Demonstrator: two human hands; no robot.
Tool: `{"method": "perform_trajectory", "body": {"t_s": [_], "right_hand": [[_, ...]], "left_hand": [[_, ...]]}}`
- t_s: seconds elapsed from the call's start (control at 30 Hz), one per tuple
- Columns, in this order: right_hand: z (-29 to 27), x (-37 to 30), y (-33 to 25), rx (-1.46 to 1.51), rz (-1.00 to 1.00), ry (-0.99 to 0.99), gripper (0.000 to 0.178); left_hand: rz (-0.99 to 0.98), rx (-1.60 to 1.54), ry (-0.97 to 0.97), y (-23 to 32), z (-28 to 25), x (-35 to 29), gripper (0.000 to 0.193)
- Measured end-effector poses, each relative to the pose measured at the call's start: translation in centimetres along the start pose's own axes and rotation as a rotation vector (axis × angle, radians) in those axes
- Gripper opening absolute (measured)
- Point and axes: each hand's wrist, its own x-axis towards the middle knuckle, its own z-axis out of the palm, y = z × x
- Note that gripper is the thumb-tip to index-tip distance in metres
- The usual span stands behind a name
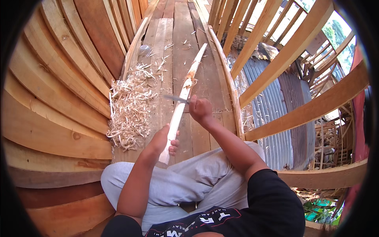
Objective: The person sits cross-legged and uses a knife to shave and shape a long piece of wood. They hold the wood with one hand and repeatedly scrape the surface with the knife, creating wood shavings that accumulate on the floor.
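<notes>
A long pale stick of wood [177, 113], partly peeled, slants from my lap up and away to the right. Rough brown bark [191, 75] clings to it past its middle, and its far end tapers. My left hand [167, 140] wraps round the stick near its thick lower end. In my right hand [200, 109] is a knife [176, 98], its handle hidden in the closed fingers. The blade lies across the stick and points left, between my left hand and the bark patch.
A heap of curled wood shavings [131, 106] lies on the plank floor [162, 43] at left, below a wooden slat wall [59, 51]. Beyond it sits a small clear round container [145, 50]. A slatted railing [290, 51] runs along the right, with corrugated metal roofing [272, 106] below. My crossed legs [189, 177] are close in front.
</notes>
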Motion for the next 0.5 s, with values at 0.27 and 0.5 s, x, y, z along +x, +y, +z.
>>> {"method": "perform_trajectory", "body": {"t_s": [0.27, 0.5], "right_hand": [[2.1, 1.2, -3.9, 0.114, -0.308, -0.017, 0.058], [1.6, 0.8, -2.8, 0.053, -0.326, 0.074, 0.050]], "left_hand": [[0.047, 0.059, 0.062, 3.8, -2.5, -2.2, 0.046], [0.026, 0.021, 0.019, 3.0, -1.9, -1.2, 0.046]]}}
